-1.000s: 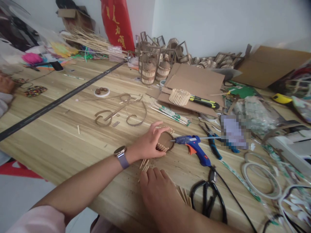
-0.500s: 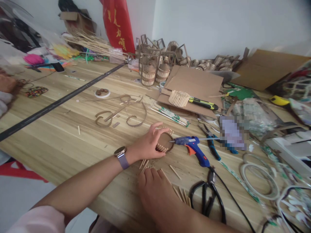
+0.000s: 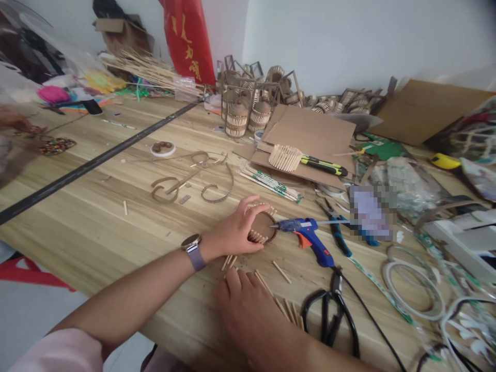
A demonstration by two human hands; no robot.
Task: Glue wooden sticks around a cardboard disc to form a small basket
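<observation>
My left hand [image 3: 236, 228], with a watch on its wrist, grips the rim of a small round cardboard disc [image 3: 265, 225] that has short wooden sticks standing along its edge. My right hand [image 3: 243, 306] lies flat, palm down, on loose short wooden sticks [image 3: 285, 309] near the table's front edge; I cannot see anything held in it. A blue hot-glue gun [image 3: 310, 235] lies just right of the disc, its nozzle touching the rim. One loose stick [image 3: 281, 272] lies between the glue gun and my right hand.
Black scissors [image 3: 329, 316] and the gun's cord lie right of my right hand. Pliers [image 3: 338, 233], tape rings [image 3: 415, 287], a utility knife [image 3: 324, 165], cardboard sheets [image 3: 310, 129] and small stick baskets [image 3: 248, 111] crowd the right and back. A black strip [image 3: 96, 160] crosses the table.
My right hand has slid a little back and to the left, uncovering a few sticks on the table. My left hand and the disc have stayed put.
</observation>
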